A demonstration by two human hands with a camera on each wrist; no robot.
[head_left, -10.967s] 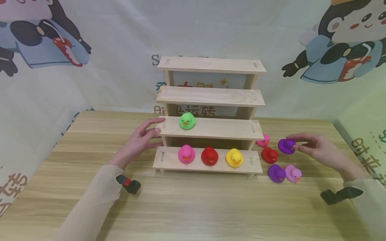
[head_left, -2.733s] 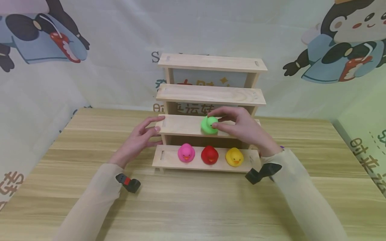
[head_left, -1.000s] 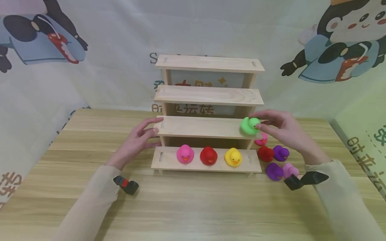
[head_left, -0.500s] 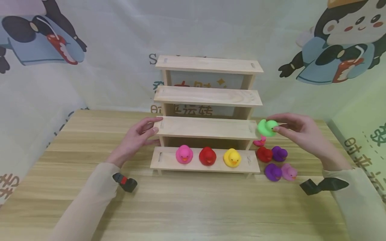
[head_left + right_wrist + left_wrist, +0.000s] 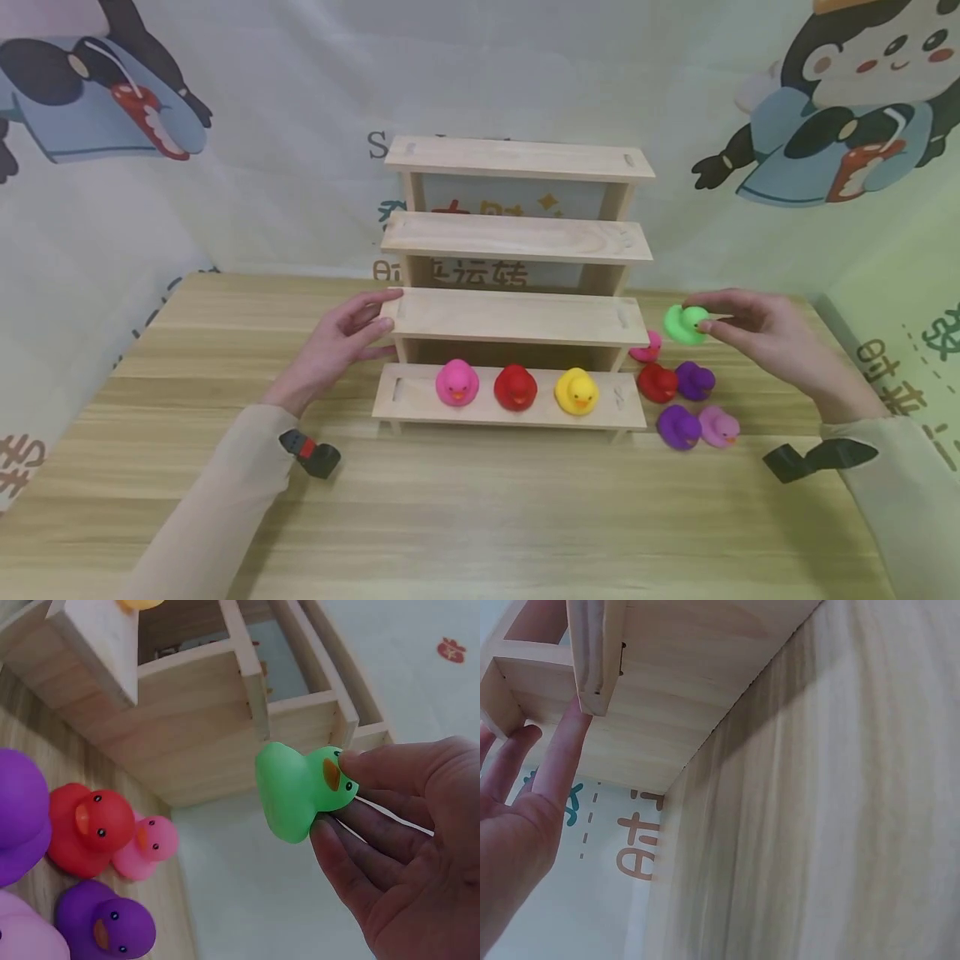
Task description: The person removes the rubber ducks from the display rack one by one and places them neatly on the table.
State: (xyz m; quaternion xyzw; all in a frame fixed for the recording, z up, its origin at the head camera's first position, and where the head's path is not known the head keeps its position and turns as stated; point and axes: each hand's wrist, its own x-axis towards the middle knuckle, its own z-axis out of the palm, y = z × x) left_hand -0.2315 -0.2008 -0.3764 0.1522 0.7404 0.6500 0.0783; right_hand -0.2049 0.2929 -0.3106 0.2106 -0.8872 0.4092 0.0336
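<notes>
My right hand point(image 5: 776, 342) pinches a green rubber duck point(image 5: 686, 325) between thumb and fingertips, held in the air right of the stepped wooden shelf point(image 5: 517, 317). In the right wrist view the green duck point(image 5: 289, 791) is tilted, its head at my fingertips. My left hand point(image 5: 330, 346) touches the left end of the second board from the bottom, its fingers fairly straight. The left wrist view shows a finger point(image 5: 562, 754) against the board's end. On the lowest board stand a pink duck point(image 5: 457, 383), a red duck point(image 5: 515, 388) and a yellow duck point(image 5: 577, 392).
Right of the shelf, on the wooden table point(image 5: 480, 517), lie a red duck point(image 5: 657, 383), purple ducks point(image 5: 695, 381), a light pink duck point(image 5: 718, 427) and a brighter pink duck point(image 5: 647, 346) partly behind the shelf. A printed cloth point(image 5: 300, 167) hangs behind.
The green duck has left the second-lowest board, carried right in my right hand. The purple duck pinched earliest now lies on the table. My left hand stays at the shelf.
</notes>
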